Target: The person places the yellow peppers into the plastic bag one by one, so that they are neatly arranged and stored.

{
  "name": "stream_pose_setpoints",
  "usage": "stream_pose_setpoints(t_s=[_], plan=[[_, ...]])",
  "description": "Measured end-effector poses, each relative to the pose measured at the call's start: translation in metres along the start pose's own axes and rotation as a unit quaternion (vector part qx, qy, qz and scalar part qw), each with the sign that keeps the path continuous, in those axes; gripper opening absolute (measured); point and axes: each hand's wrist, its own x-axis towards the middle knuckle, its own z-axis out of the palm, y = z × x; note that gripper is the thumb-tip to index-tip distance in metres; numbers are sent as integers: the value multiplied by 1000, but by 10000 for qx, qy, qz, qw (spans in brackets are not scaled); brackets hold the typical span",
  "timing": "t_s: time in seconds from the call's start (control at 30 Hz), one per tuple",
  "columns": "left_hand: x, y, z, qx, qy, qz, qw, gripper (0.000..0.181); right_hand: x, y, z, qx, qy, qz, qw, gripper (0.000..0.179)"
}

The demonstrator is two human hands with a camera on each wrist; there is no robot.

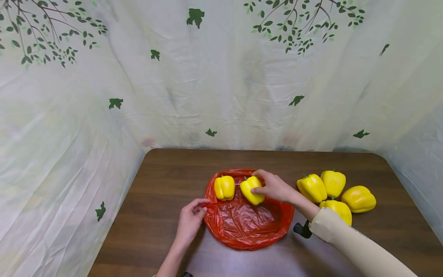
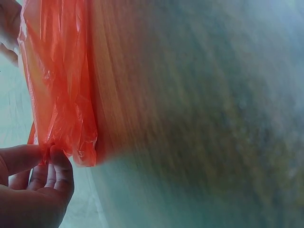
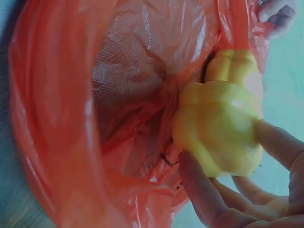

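Observation:
A red plastic bag (image 1: 249,221) lies spread wide at its mouth on the table. One yellow bell pepper (image 1: 224,188) sits inside it at the back left. Beside that, my right hand (image 1: 273,187) grips a second yellow bell pepper (image 1: 252,190) over the bag, thumb on one side and fingers on the other, as the right wrist view also shows for this pepper (image 3: 218,128). At the bag's left rim, my left hand (image 1: 191,220) pinches the plastic between thumb and fingertips; the left wrist view shows this hand (image 2: 42,190) close up.
Several more yellow bell peppers (image 1: 358,199) stand grouped on the brown wooden table (image 1: 166,173), right of the bag and partly behind the right forearm. A pale curtain (image 1: 228,96) with leaf prints hangs behind the table's far edge and along both sides.

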Motion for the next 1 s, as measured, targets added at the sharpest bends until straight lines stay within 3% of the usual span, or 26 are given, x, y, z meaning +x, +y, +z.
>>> stream_pose_setpoints(t_s=[0.73, 1.0], plan=[[2, -3, 1, -49, -24, 124, 9999, 25, 19, 10, 17, 238, 482, 18, 9986, 57], [2, -4, 0, 26, 12, 71, 10000, 25, 22, 8, 20, 519, 553, 209, 9969, 57]])
